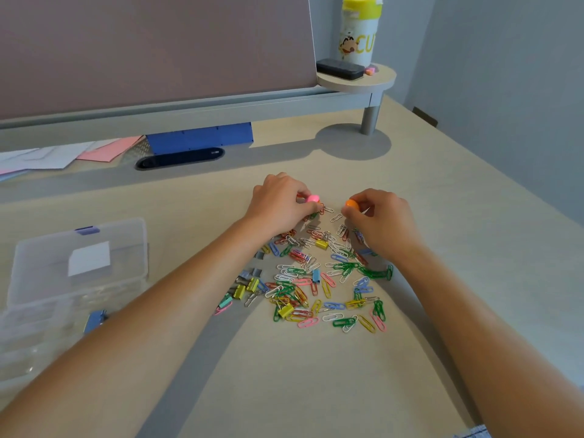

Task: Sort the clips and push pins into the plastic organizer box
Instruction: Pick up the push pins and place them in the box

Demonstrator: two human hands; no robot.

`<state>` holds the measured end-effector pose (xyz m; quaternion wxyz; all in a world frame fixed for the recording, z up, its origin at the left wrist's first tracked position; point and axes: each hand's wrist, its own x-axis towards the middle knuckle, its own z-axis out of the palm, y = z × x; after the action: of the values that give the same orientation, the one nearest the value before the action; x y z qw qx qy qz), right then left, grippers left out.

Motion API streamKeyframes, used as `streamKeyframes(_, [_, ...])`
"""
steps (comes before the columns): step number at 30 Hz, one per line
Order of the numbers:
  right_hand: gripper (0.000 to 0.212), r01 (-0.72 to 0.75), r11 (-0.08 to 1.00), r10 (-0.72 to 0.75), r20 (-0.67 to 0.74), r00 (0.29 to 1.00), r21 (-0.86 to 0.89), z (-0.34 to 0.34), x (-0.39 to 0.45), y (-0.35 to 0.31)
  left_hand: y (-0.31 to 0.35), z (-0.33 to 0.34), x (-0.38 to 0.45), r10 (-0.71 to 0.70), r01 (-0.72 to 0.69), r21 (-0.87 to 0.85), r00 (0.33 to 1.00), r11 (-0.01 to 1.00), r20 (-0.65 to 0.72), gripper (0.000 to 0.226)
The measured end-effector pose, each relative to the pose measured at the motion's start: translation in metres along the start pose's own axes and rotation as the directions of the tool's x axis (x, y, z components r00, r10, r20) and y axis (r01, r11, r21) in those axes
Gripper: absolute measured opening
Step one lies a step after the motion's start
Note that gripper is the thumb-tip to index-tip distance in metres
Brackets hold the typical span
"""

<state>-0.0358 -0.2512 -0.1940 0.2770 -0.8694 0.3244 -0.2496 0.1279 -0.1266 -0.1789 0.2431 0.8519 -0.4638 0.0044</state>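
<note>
A heap of coloured paper clips (319, 279) and small binder clips (321, 243) lies spread on the beige desk (316, 374). At the far edge of the heap, my left hand (279, 200) pinches a pink push pin (313, 198). Beside it, my right hand (384, 219) pinches an orange push pin (351, 203). The clear plastic organizer box (47, 311) stands open at the left, its lid (82, 257) tilted back. A blue binder clip (94, 320) lies in one of its compartments.
A raised shelf (221, 105) runs along the back, with a grey panel above it. Its round end (357, 79) carries a yellow-lidded canister (358, 30) and a black case (339, 69). Papers (63, 154), a blue box (199, 137) and a cable slot (180, 158) sit under it.
</note>
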Motion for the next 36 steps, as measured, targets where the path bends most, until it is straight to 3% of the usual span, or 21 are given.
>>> streamKeyframes(9, [0.02, 0.169, 0.982, -0.165, 0.045, 0.985, -0.081, 0.015, -0.033, -0.045, -0.022, -0.048, -0.048, -0.075, 0.074, -0.015, 0.991, 0.997, -0.108, 0.029])
streamKeyframes(16, [0.021, 0.359, 0.933, -0.352, 0.157, 0.923, -0.016, 0.049, -0.07, -0.119, -0.071, -0.116, -0.119, -0.202, 0.206, 0.002, 0.958, 0.978, -0.203, 0.031])
streamKeyframes(21, [0.031, 0.39, 0.917, -0.397, 0.246, 0.884, 0.08, 0.084, -0.092, -0.181, -0.111, -0.156, -0.182, -0.297, 0.312, 0.017, 0.918, 0.95, -0.262, 0.026])
streamKeyframes(26, [0.016, 0.505, 0.859, -0.504, 0.308, 0.807, 0.082, 0.116, -0.104, -0.222, -0.15, -0.175, -0.229, -0.371, 0.393, 0.045, 0.896, 0.919, -0.243, 0.022])
streamKeyframes(32, [0.018, 0.594, 0.802, -0.566, 0.388, 0.727, 0.057, 0.143, -0.109, -0.23, -0.171, -0.166, -0.247, -0.346, 0.366, 0.078, 0.918, 0.927, -0.194, 0.026])
streamKeyframes(36, [0.02, 0.612, 0.786, -0.594, 0.373, 0.713, 0.083, 0.141, -0.108, -0.227, -0.175, -0.156, -0.246, -0.31, 0.326, 0.094, 0.939, 0.941, -0.149, 0.027])
